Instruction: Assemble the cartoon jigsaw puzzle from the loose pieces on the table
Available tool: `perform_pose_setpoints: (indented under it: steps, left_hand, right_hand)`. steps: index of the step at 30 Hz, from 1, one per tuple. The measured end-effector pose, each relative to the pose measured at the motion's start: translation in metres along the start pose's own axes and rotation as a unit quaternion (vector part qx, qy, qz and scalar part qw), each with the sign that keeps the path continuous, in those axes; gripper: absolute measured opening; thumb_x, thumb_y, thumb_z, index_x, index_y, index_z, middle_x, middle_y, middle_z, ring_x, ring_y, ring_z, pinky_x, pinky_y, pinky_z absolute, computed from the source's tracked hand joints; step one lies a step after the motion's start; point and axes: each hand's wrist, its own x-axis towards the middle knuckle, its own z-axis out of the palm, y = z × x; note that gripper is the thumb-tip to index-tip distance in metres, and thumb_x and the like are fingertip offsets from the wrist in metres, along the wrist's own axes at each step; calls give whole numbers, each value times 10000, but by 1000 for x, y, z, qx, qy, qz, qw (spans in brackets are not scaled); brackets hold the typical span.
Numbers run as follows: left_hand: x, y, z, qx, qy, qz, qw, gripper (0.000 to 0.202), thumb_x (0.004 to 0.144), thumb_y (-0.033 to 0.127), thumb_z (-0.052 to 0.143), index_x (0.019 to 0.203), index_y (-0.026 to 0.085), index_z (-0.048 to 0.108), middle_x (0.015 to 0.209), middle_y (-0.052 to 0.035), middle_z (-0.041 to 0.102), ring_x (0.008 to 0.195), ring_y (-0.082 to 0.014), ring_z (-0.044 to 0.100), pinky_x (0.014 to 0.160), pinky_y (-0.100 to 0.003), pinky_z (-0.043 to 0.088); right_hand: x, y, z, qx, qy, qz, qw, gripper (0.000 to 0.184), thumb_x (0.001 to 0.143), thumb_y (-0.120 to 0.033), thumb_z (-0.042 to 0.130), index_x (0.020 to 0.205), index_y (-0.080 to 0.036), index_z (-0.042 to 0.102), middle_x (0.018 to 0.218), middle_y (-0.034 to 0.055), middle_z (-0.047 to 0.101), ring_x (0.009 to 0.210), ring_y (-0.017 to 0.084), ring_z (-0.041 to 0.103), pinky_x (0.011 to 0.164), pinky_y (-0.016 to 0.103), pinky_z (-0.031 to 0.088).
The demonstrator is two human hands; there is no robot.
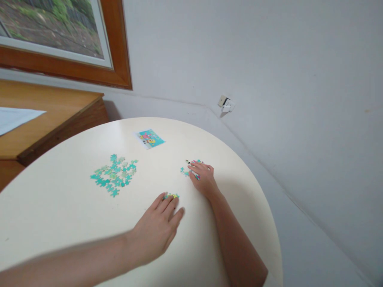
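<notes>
My left hand (160, 221) lies over a small cluster of yellow and teal puzzle pieces (172, 195), its fingers stretched out and resting on them. The fingers partly cover this cluster. Farther off to the right, my right hand (204, 177) is spread over another group of puzzle pieces (186, 172), teal, pink and dark in colour, several of them hidden beneath the palm and fingers. A larger spread of loose teal and pale green puzzle pieces (115, 175) lies to the left. Beyond the hands is a picture card (151, 138) with colourful cartoon figures on blue.
The pieces are on a round cream table (74, 215). A wooden cabinet (60, 101) with a pale sheet (18, 117) on it stands at the left, below a wood-framed window (121, 59). On the white wall behind the table is a socket with a plug (226, 104).
</notes>
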Motion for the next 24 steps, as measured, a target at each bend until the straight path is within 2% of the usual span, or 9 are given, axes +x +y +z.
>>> perform_pose_setpoints:
  steps: [6,8,13,18,24]
  left_hand:
    - [1,0,-2,4,-4,2,1000,324,895,281,455,1194,183,537,1255,-130,555,1168,-273,495,1034,-446,292]
    - [1,0,-3,3,-6,3,1000,325,897,284,456,1196,185,534,1253,-127,555,1168,-269,494,1035,-445,290]
    - [0,0,-1,7,6,5,1000,323,892,283,464,1190,186,542,1246,-123,562,1153,-275,506,1029,-445,299]
    - [0,0,-2,7,3,4,1000,325,895,285,454,1189,184,547,1248,-125,565,1152,-280,512,1028,-445,304]
    - [1,0,-4,7,-5,4,1000,329,903,298,449,1195,181,544,1258,-126,560,1155,-278,511,1027,-444,303]
  right_hand:
    - [0,-1,0,8,35,5,999,161,829,-238,543,881,-256,694,1047,26,690,1035,171,578,948,355,262]
    - [1,0,-1,7,57,13,998,175,837,-230,521,888,-243,687,1039,33,683,1028,174,572,933,347,273]
    - [2,6,-1,-15,124,107,986,302,847,-163,395,958,-196,673,1025,73,684,984,201,572,893,358,291]
    - [1,10,2,-42,120,148,981,390,750,-81,376,1000,-170,662,1078,106,678,1011,227,567,909,389,283]
    - [1,7,0,-33,92,164,982,439,764,-91,339,1086,-141,633,1129,127,661,1065,226,563,925,394,268]
